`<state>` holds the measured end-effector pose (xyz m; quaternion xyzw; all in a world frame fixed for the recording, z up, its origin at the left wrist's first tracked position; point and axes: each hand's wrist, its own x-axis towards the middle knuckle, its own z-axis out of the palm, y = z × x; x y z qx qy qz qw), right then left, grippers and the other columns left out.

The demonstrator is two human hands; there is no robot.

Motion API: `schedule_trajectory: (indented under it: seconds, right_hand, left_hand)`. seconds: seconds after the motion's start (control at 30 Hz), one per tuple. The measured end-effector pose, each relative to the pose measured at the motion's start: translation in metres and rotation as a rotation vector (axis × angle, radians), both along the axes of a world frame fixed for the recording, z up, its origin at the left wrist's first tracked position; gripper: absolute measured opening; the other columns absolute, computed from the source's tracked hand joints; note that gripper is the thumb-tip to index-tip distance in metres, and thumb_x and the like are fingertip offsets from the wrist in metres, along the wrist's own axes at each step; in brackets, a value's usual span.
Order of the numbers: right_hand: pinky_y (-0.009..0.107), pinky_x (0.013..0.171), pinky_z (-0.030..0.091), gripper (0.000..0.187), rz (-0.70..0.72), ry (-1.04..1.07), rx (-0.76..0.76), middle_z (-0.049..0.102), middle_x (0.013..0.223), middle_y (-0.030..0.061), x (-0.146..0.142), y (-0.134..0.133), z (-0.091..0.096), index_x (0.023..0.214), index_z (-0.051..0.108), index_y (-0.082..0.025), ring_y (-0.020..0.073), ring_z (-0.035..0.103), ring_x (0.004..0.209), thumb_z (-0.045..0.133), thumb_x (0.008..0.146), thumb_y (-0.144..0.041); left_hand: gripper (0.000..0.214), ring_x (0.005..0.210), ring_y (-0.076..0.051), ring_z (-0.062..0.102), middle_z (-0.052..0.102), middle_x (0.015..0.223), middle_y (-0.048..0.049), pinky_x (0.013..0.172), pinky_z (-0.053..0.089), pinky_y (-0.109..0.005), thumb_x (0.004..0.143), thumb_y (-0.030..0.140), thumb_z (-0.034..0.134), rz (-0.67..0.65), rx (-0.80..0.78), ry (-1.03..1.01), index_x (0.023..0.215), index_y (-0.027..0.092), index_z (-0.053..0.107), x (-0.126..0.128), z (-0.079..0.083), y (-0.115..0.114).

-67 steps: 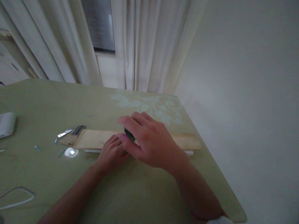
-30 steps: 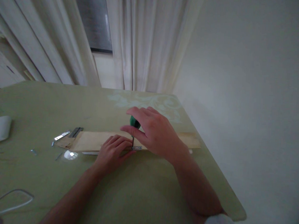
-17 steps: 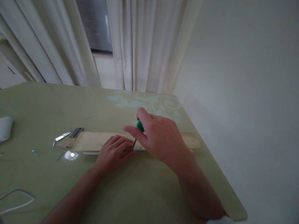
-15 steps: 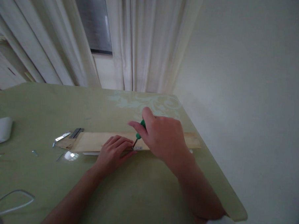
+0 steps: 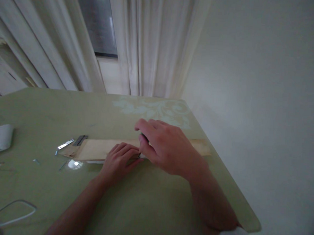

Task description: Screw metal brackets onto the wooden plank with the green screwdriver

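A pale wooden board (image 5: 95, 148) lies lengthwise across the table. My left hand (image 5: 120, 159) grips its front edge, fingers on top and thumb along the near side. Closed around a green-handled screwdriver (image 5: 145, 137), my right hand (image 5: 171, 147) is over the board's middle. Most of the handle and the shaft are hidden by that hand. By my left fingertips, a small metal plate (image 5: 142, 156) shows partly at the board's edge; whether the screwdriver tip touches a screw there cannot be seen.
At the board's left end are a silver metal strip (image 5: 65, 143) and a dark hinge (image 5: 80, 140). Loose screws (image 5: 36, 161) lie on the green table (image 5: 132, 213). A white device (image 5: 0, 138) and a pale cable (image 5: 17, 218) are at the left; a wall (image 5: 264, 101) borders the right.
My right hand has turned and come lower and slightly left, now covering most of the screwdriver and the metal plate. My left hand and the board stay in place.
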<state>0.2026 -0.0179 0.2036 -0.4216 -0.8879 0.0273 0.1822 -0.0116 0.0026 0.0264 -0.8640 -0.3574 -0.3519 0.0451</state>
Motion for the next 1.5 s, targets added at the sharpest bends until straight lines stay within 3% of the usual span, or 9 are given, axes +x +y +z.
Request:
schedule_trajectory:
  seconds: [0.1,0.3,0.47,0.67,0.83,0.93,1.17,1.33,1.5]
  right_hand:
    - [0.032,0.083,0.047,0.030,0.177,0.084,-0.052,0.067,0.120,0.0071,0.002,-0.006,0.001,0.134,0.055,-0.023,0.0202,0.062,0.102,0.049,0.105,-0.029]
    - [0.033,0.080,0.047,0.024,-0.039,0.041,0.028,0.068,0.108,0.0089,-0.004,-0.001,-0.002,0.114,0.061,-0.018,0.0204,0.063,0.094,0.042,0.111,-0.033]
    - [0.036,0.105,0.047,0.034,0.211,0.116,0.029,0.064,0.136,0.0121,-0.003,-0.007,-0.001,0.137,0.051,-0.016,0.0228,0.058,0.126,0.050,0.103,-0.022]
    - [0.035,0.069,0.046,0.038,-0.120,-0.098,-0.020,0.076,0.092,0.0096,-0.010,-0.004,-0.007,0.113,0.063,-0.019,0.0255,0.070,0.081,0.042,0.108,-0.051]
    - [0.033,0.068,0.042,0.031,-0.023,-0.035,0.003,0.075,0.100,0.0070,-0.012,0.001,-0.009,0.098,0.067,-0.020,0.0225,0.069,0.085,0.059,0.098,-0.050]
    - [0.032,0.071,0.042,0.031,-0.030,0.060,0.022,0.072,0.112,0.0067,-0.012,0.004,-0.010,0.113,0.065,-0.020,0.0210,0.067,0.090,0.063,0.096,-0.046]
    - [0.030,0.076,0.042,0.026,0.026,0.188,0.002,0.072,0.107,0.0048,-0.008,0.008,-0.009,0.106,0.062,-0.020,0.0174,0.062,0.088,0.055,0.104,-0.045]
    - [0.033,0.084,0.046,0.041,0.013,0.179,0.007,0.069,0.129,0.0094,-0.004,0.006,-0.007,0.141,0.051,-0.020,0.0221,0.065,0.106,0.052,0.101,-0.030]
    - [0.031,0.065,0.037,0.042,-0.136,0.040,0.037,0.073,0.087,0.0025,-0.007,0.006,-0.005,0.115,0.062,-0.024,0.0209,0.065,0.077,0.042,0.107,-0.059]
  left_hand:
    - [0.015,0.093,-0.026,0.066,0.075,0.094,-0.0073,0.082,0.053,-0.040,0.102,0.029,0.060,0.005,0.048,-0.002,0.099,0.021,0.072,-0.001,-0.001,0.001]
    - [0.018,0.095,-0.025,0.065,0.076,0.101,-0.0083,0.084,0.054,-0.040,0.100,0.037,0.064,0.002,0.026,0.050,0.103,0.021,0.072,0.001,0.008,-0.003]
    - [0.022,0.088,-0.027,0.064,0.072,0.087,-0.0091,0.080,0.053,-0.041,0.102,0.026,0.053,0.030,0.129,0.095,0.091,0.020,0.070,0.005,0.007,-0.006]
    - [0.021,0.086,-0.026,0.064,0.072,0.088,-0.0087,0.079,0.053,-0.041,0.101,0.021,0.051,0.043,0.134,0.043,0.090,0.020,0.068,0.010,0.005,-0.005]
    - [0.019,0.087,-0.026,0.063,0.071,0.089,-0.0075,0.072,0.052,-0.038,0.097,0.017,0.051,0.054,0.115,-0.015,0.091,0.021,0.068,0.010,0.001,-0.003]
    - [0.020,0.085,-0.025,0.063,0.071,0.088,-0.0066,0.074,0.051,-0.038,0.099,0.019,0.051,0.077,0.100,-0.020,0.088,0.022,0.068,0.010,-0.001,-0.002]
    - [0.021,0.087,-0.026,0.065,0.073,0.088,-0.0078,0.076,0.051,-0.039,0.103,0.027,0.054,0.100,0.054,-0.012,0.094,0.022,0.072,0.014,0.006,-0.006]
    - [0.026,0.088,-0.024,0.066,0.074,0.093,-0.0084,0.078,0.052,-0.037,0.106,0.031,0.051,0.065,0.055,-0.036,0.094,0.021,0.072,0.015,0.008,-0.006]
    - [0.022,0.090,-0.024,0.066,0.076,0.096,-0.0072,0.078,0.052,-0.037,0.105,0.031,0.055,0.096,0.017,-0.065,0.094,0.022,0.072,0.017,0.008,-0.006]
